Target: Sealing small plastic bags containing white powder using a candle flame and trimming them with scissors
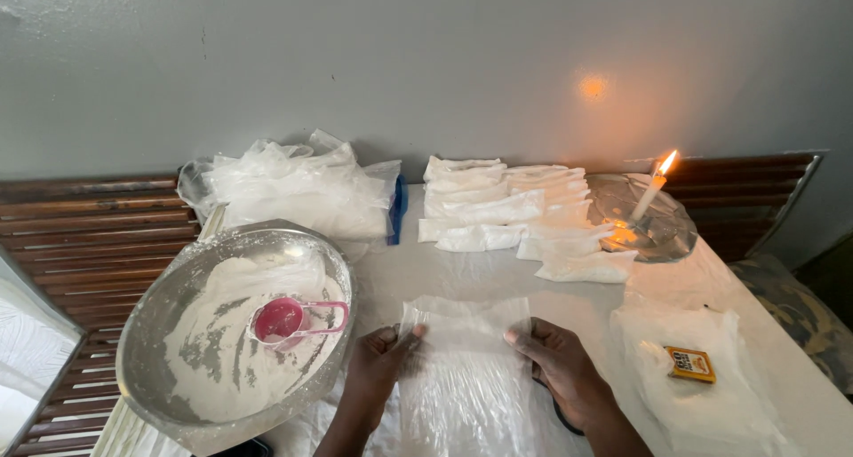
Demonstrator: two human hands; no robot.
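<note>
Overhanging the table's [462, 275] left edge at lower left, a metal bowl [160, 333] holds white powder and a pink scoop [284, 319]. At bottom centre the left hand [382, 368] and right hand [560, 368], apart, each pinch a side of a clear, crinkled plastic bag [466, 368] lying flat. Bare tabletop lies beyond it, then filled packets [515, 217], with a lit candle [653, 186] at upper right.

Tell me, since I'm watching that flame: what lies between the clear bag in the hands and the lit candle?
In the head view, only bare white tabletop and the nearest filled white packets lie between the clear bag and the candle.
</note>
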